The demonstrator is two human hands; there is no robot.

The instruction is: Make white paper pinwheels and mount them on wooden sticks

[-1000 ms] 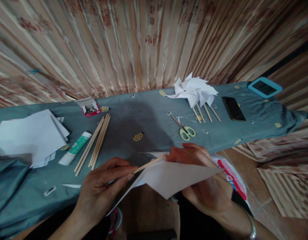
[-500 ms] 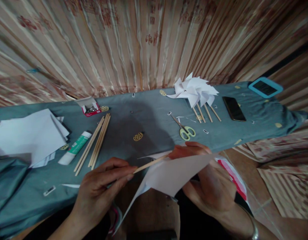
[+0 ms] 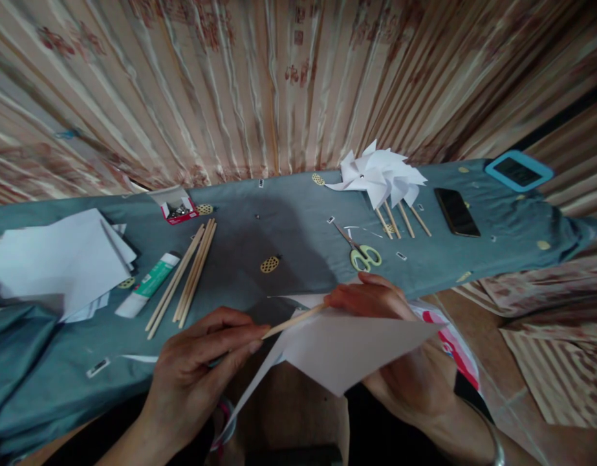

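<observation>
My left hand [image 3: 206, 362] pinches one end of a thin wooden stick [image 3: 294, 321] between thumb and fingers. The stick's other end runs under the fingers of my right hand [image 3: 400, 362], which is closed around the middle of a white paper pinwheel [image 3: 351, 346]. Its pointed blades spread out below and to both sides of the stick. Part of my right hand is hidden behind the paper. Just beyond it lie green-handled scissors [image 3: 361, 252] on the cloth.
On the cloth-covered table [image 3: 298, 226] are several finished pinwheels [image 3: 376, 175], a phone [image 3: 456, 212] and a blue-framed device [image 3: 519, 171]. Leftward lie wooden sticks [image 3: 196, 275], a glue stick [image 3: 147, 285], a small box of pins [image 3: 179, 208] and white paper sheets [image 3: 60, 259]. A curtain [image 3: 279, 84] hangs behind.
The paper pinwheel has turned a little, its right-hand blade tip shifting rightward and down. Both hands keep their hold on the stick and paper.
</observation>
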